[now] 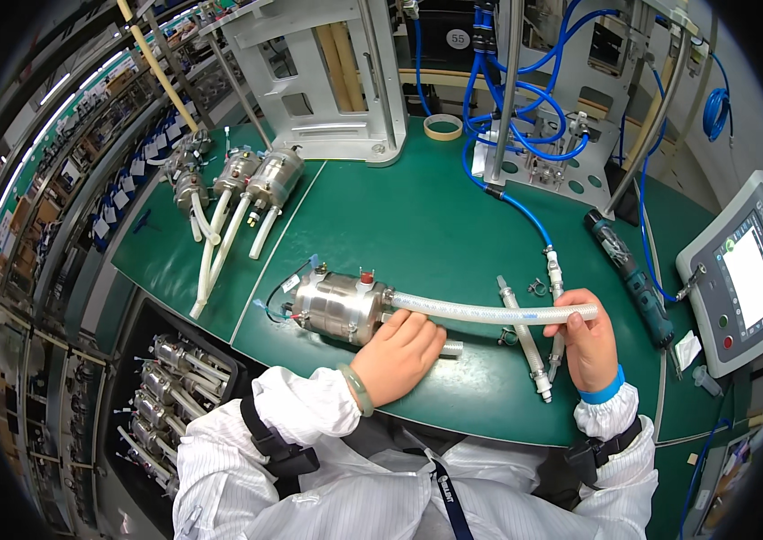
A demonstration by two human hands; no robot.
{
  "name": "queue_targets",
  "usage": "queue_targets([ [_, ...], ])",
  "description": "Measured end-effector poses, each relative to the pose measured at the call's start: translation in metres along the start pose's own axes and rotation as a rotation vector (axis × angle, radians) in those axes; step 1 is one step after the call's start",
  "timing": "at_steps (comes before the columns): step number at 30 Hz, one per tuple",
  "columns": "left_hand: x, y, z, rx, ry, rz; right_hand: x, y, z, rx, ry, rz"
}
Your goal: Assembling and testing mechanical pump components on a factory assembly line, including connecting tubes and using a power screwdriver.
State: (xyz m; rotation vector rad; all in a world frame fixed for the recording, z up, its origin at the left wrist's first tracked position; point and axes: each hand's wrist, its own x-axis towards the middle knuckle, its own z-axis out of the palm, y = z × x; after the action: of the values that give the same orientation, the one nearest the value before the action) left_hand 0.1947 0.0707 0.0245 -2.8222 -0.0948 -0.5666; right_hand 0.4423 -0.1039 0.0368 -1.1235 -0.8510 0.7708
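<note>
A shiny steel cylinder lies on its side on the green table, with thin wires at its left end and a red-brown fitting on top. From its right end a long clear braided hose runs to the right. My right hand pinches the free end of this hose between thumb and fingers. Below it, my left hand is closed over a short hose beside the cylinder; only its tip shows. Under the long hose lie a hose piece with white end fittings and a white connector joined to a blue air line.
More cylinders with hoses stand at the back left. A black crate at the lower left holds several others. To the right are a dark cylindrical tool and a tester with a screen. Metal fixtures and a tape roll sit behind.
</note>
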Motion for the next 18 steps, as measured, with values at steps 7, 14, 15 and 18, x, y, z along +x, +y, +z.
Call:
queue_targets([
  [7, 0.032, -0.032, 0.008, -0.047, 0.114, -0.020, 0.012, -0.011, 0.005, -0.021, 0.012, 0.048],
  [14, 0.062, -0.032, 0.033, 0.001, 0.239, -0.117, 0.035, -0.032, 0.010, -0.129, -0.086, -0.190],
  [15, 0.057, -0.026, 0.036, 0.022, 0.239, -0.130, 0.031, -0.032, 0.006, -0.159, -0.126, -0.231],
  [18, 0.042, -0.011, 0.032, 0.003, 0.110, -0.147, 0.019, -0.033, 0.000, -0.154, -0.259, -0.255],
])
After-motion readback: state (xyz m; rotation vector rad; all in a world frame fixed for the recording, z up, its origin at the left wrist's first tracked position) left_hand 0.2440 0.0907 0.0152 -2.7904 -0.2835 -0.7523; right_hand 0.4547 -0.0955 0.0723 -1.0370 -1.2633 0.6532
